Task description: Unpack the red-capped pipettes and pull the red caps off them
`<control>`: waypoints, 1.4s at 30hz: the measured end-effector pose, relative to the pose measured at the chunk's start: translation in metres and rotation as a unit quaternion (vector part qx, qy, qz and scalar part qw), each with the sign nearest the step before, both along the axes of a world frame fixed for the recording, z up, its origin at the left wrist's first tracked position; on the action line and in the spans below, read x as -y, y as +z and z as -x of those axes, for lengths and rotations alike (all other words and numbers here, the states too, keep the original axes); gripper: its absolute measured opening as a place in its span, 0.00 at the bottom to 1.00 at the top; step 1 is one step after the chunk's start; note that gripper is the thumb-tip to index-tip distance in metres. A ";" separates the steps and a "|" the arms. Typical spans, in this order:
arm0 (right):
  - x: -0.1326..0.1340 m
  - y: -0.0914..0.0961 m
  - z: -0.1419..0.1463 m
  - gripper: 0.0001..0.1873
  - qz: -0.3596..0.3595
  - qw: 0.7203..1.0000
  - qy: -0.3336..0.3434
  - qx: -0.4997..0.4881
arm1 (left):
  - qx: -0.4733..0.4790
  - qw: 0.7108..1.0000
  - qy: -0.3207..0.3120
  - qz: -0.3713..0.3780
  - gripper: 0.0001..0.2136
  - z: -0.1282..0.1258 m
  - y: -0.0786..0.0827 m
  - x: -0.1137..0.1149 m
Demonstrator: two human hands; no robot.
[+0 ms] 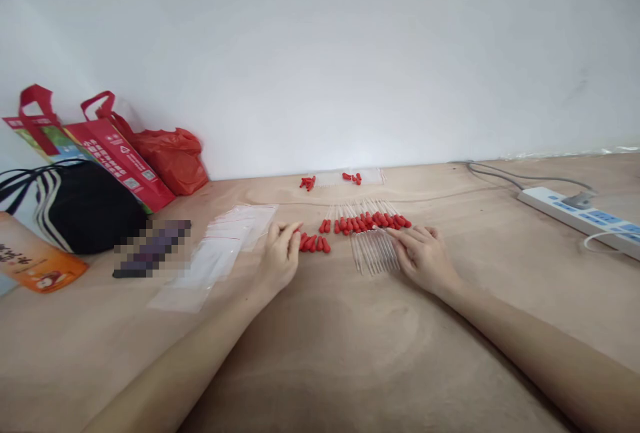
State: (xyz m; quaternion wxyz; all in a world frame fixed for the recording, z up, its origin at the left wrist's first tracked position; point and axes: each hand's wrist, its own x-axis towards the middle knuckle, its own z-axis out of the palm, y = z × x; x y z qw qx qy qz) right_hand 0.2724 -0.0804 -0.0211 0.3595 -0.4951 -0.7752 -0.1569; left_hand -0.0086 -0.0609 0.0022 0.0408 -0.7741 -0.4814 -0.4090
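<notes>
My left hand [281,256] is closed in a pinch, with a small red rubber dropper bulb [299,227] at its fingertips. Just right of it lies a short row of loose red bulbs [315,243]. Pinched fingers of my right hand [423,253] are at the upper ends of several bare glass dropper tubes [373,256], seemingly gripping one; the fingers partly hide it. Beyond both hands, droppers with red bulbs [367,221] lie side by side, their clear tubes pointing toward the wall.
Clear plastic bags [213,253] lie to the left. Near the wall are another clear bag [327,177] and more red bulbs [307,183]. A power strip [575,213] is on the right. At far left stand a black bag [95,203], a red carrier bag [123,163] and an orange pouch [43,256].
</notes>
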 end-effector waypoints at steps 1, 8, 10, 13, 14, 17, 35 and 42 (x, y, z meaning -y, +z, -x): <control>-0.002 -0.001 -0.002 0.14 0.003 1.000 -0.030 -0.005 | 0.011 0.999 0.027 0.014 0.12 0.004 0.001 -0.004; -0.003 0.000 -0.005 0.15 0.025 0.992 -0.120 0.019 | 0.082 0.984 0.102 0.119 0.12 0.010 -0.001 -0.023; -0.001 0.001 -0.004 0.15 0.028 0.992 -0.121 0.013 | 0.091 0.979 0.102 0.154 0.13 0.006 -0.002 -0.023; 0.001 0.002 -0.004 0.14 0.033 0.992 -0.124 0.016 | 0.110 0.970 0.096 0.195 0.15 0.004 -0.002 -0.022; 0.002 0.003 -0.005 0.14 0.037 0.991 -0.127 0.021 | 0.111 0.969 0.098 0.198 0.16 0.004 -0.002 -0.021; 0.003 0.003 -0.005 0.14 0.060 0.988 -0.137 0.040 | 0.092 0.974 0.121 0.168 0.16 0.008 0.000 -0.019; 0.005 -0.002 0.005 0.13 0.167 0.980 -0.110 0.022 | -0.208 0.891 0.168 0.368 0.10 -0.048 0.048 -0.074; 0.003 -0.002 0.002 0.13 0.158 0.981 -0.106 -0.025 | -0.216 0.883 0.146 0.391 0.08 -0.053 0.048 -0.081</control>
